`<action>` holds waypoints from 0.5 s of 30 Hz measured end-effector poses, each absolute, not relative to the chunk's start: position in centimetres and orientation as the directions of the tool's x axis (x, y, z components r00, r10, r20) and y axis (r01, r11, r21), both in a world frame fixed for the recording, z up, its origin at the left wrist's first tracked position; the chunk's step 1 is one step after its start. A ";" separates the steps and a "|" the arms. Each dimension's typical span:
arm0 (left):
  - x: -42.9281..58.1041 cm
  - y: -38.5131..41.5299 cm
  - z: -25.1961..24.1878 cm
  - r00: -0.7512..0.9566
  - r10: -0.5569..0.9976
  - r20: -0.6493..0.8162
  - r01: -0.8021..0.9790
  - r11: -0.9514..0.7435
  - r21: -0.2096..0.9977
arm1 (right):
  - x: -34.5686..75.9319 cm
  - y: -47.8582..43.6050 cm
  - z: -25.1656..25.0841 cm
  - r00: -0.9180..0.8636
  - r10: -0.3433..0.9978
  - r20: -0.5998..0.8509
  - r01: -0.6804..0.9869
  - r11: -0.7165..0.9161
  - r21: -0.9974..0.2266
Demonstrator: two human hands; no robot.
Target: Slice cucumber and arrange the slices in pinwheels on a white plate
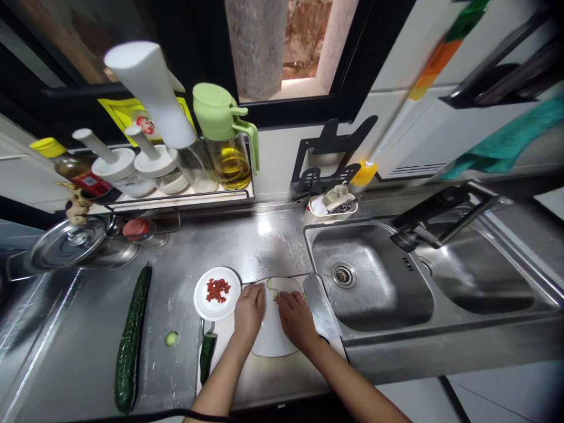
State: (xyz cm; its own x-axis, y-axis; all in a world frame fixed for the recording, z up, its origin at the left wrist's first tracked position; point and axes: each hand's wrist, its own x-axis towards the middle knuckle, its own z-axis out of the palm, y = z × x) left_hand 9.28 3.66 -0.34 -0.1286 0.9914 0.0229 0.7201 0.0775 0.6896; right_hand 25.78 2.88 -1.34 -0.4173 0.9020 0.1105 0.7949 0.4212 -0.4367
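Note:
My left hand (249, 306) is closed, its fingers curled over the left part of a white cutting board (272, 338); what it holds, if anything, is hidden. Fingers bent, my right hand (296, 314) touches thin cucumber slices (271, 285) near the board's far edge. Right beside that hand, a broad-bladed kitchen knife (318, 302) lies along the board's right side. A cut piece of cucumber (207, 357) rests at the board's left edge. Left of my left hand stands a white plate (200, 302) with small red pieces (217, 289) on it.
A whole cucumber (132, 346) and a cucumber end (171, 338) lie on the steel counter at left. The double sink (374, 276) with its black faucet (434, 214) is at right. Behind stands a rack (189, 200) with an oil jug (227, 138) and jars. A lidded pot (77, 244) is far left.

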 end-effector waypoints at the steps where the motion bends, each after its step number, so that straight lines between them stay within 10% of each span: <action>1: 8.6 3.0 -0.2 -0.147 0.989 0.027 0.708 0.086 0.701 | 26.0 2.6 -1.4 -0.412 0.903 0.118 0.792 0.419 -0.443; 15: 4.3 -5.1 -2.0 -0.327 0.941 -0.089 0.751 0.316 0.579 | 27.5 -1.1 -1.3 -0.438 0.895 0.088 0.774 0.425 -0.470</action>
